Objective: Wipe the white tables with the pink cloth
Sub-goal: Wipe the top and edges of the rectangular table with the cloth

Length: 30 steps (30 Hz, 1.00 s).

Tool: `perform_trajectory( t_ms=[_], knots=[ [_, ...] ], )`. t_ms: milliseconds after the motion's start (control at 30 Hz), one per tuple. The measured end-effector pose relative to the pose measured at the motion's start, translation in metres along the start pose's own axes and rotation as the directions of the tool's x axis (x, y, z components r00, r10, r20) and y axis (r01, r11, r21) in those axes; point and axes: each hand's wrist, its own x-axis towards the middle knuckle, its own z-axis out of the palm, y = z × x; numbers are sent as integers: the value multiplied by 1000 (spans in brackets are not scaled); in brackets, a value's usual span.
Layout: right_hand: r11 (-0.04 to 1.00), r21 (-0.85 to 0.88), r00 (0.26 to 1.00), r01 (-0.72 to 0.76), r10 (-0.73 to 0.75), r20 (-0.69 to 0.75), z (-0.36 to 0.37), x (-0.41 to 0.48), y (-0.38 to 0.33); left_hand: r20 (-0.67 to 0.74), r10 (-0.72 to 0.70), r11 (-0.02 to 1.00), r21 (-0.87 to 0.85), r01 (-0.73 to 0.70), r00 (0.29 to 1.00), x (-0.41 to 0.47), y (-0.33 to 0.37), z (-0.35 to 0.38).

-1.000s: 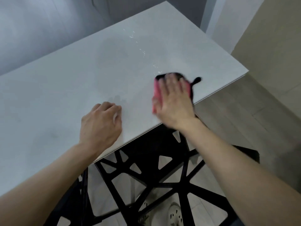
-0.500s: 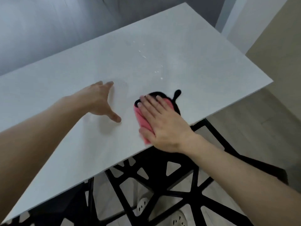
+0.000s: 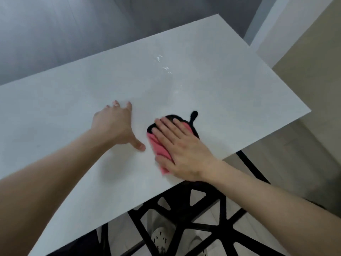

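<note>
We find one white table point(image 3: 239, 93), its top pale and matte, and a black lattice frame point(image 3: 184, 228) shows below its near edge. Directly on the top, close to that edge, lies a pink cloth point(image 3: 160, 150) with a black border and loop. The right hand point(image 3: 184, 150) presses flat on the cloth. The left hand point(image 3: 114, 124) rests spread just beside it. We note small wet glints point(image 3: 165, 68) farther back.

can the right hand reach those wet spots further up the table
Probably yes: only bare table lies between the right hand, flat on the pink cloth, and the wet spots.
</note>
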Motion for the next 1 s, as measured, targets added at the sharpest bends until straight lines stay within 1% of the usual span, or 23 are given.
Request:
perform_trajectory(
  t_ms=[33, 67, 100, 167, 233, 300, 333, 367, 400, 433, 467, 533, 567, 600, 633, 667, 700, 767, 800, 833, 867, 933, 1000],
  knots=[
    [993, -10, 992, 116, -115, 54, -4, -4, 2, 0, -1, 1000, 3, 1, 1000, -1, 0, 0],
    [986, -3, 984, 168, -168, 68, -10, 1, 19, -6, 0, 1000, 4, 0, 1000, -1, 1, 0],
    [991, -2, 988, 135, -134, 71, -16, 14, 46, -13, 3, 1000, 4, -3, 1000, 0, 1, 1],
    [992, 10, 991, -126, 126, 43, -31, 51, 112, -20, 13, 1000, -1, -13, 1000, 2, -1, 2],
    [905, -13, 905, -425, 425, -14, -42, 81, 166, -34, 17, 1000, -1, -17, 999, 3, -2, 4],
    [824, -13, 822, -566, 564, -73, -36, 98, 171, -44, 10, 1000, -9, -11, 999, 2, -2, 5],
    [827, -4, 824, -562, 559, -95, -30, 102, 153, -41, 6, 1000, -17, -7, 999, 2, -3, 4],
    [870, -2, 865, -493, 489, -111, -24, 100, 124, -35, 0, 1000, -29, -1, 999, 1, -2, 4],
    [935, -11, 930, -355, 353, -104, -18, 91, 89, -28, -5, 999, -37, 4, 1000, 1, -1, 3],
    [986, -22, 984, -167, 166, -68, -13, 76, 53, -20, -11, 999, -40, 10, 1000, 0, 0, 2],
    [999, -26, 999, 22, -22, -23, -6, 60, 23, -12, -18, 999, -41, 17, 1000, 0, 0, 0],
    [952, -22, 952, 304, -303, 50, -3, 42, 4, 10, -27, 999, -41, 27, 1000, -1, 0, -2],
    [925, -5, 922, 379, -378, 83, -8, 49, 21, 20, -26, 999, -40, 27, 999, -2, 0, -3],
    [926, 3, 922, 378, -377, 92, -13, 66, 49, 27, -22, 999, -40, 23, 999, -2, 0, -4],
    [953, 9, 949, 303, -303, 87, -22, 87, 81, 35, -13, 999, -41, 15, 999, -3, -1, -6],
    [987, 10, 986, 158, -158, 59, -31, 110, 115, 44, -1, 999, -43, 2, 999, -3, -1, -7],
    [999, 3, 999, -44, 44, 25, -41, 131, 149, 47, 8, 999, -47, -6, 999, -4, -2, -10],
    [917, -14, 917, -399, 398, -36, -45, 157, 190, 24, -3, 998, -70, 5, 1000, -3, -3, -17],
    [877, -6, 876, -480, 479, -55, -42, 162, 188, -2, -10, 996, -85, 10, 1000, 0, -6, -21],
    [875, 10, 873, -483, 483, -72, -36, 163, 170, -38, -17, 995, -100, 13, 999, 4, -9, -27],
    [912, 16, 908, -410, 410, -91, -28, 156, 140, -77, -27, 994, -103, 19, 997, 10, -13, -32],
    [996, 23, 992, -91, 93, -84, -15, 119, 68, -115, -37, 998, -59, 30, 993, 25, -24, -42],
    [968, 20, 968, 252, -252, -16, -4, 72, 23, -88, -41, 999, 5, 41, 995, 43, -34, -49]
  ],
)
